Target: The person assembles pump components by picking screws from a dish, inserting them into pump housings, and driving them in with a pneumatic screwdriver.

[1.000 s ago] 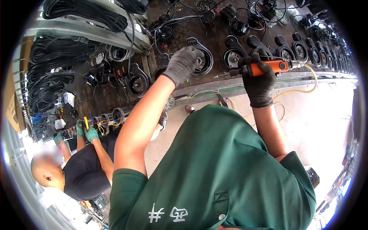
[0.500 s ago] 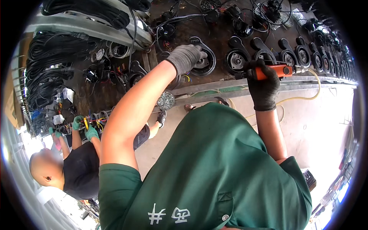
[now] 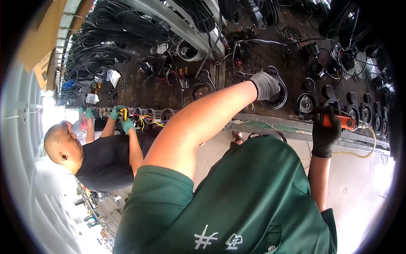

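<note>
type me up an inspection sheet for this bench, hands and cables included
Surface: dark brown workbench, crowded with parts.
Work items: black round housing; orange pneumatic tool; row of similar housings to the right.
Clutter: loose wired parts and a dish of small metal pieces farther back.
Hands: left hand, gray-gloved, at the round housing, fingertips hidden; right hand, black-gloved, closed around the tool.
Cables: coiled black cables, upper left; yellowish hose from the tool.
Surroundings: green-gloved co-worker at left.

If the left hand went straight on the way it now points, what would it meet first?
Probably the far rim of the round black part under the left hand; the hand's height above it is hard to judge.
</note>
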Demonstrator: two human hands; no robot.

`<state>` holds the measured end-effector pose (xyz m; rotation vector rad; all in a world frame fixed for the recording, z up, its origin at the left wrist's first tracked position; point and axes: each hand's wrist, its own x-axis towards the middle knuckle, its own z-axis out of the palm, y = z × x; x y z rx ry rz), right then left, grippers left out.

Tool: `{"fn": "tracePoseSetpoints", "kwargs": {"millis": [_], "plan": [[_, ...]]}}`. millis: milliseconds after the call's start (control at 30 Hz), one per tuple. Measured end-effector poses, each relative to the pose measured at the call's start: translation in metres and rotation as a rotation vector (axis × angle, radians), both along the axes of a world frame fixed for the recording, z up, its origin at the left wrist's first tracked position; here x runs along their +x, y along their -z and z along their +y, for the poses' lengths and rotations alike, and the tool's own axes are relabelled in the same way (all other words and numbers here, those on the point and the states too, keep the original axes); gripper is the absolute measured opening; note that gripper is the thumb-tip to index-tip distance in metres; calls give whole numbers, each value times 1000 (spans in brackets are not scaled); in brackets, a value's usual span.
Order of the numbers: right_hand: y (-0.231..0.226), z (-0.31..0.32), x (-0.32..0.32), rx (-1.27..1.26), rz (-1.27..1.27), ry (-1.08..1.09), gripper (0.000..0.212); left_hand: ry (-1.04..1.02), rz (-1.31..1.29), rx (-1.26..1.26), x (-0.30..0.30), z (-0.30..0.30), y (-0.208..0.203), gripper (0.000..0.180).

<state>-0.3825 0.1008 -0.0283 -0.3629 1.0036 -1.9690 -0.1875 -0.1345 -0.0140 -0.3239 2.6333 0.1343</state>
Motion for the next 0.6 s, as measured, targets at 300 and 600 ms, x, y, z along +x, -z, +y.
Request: {"fn": "tracePoseSetpoints", "kwargs": {"millis": [300,600], "plan": [[4,-11,-14,-77,-256,-126,43,-321,158,79,21,11,-3,38],[-18,-23,6,-163,-253,-200,61,-508,364,-6,18,40,15,31]]}}
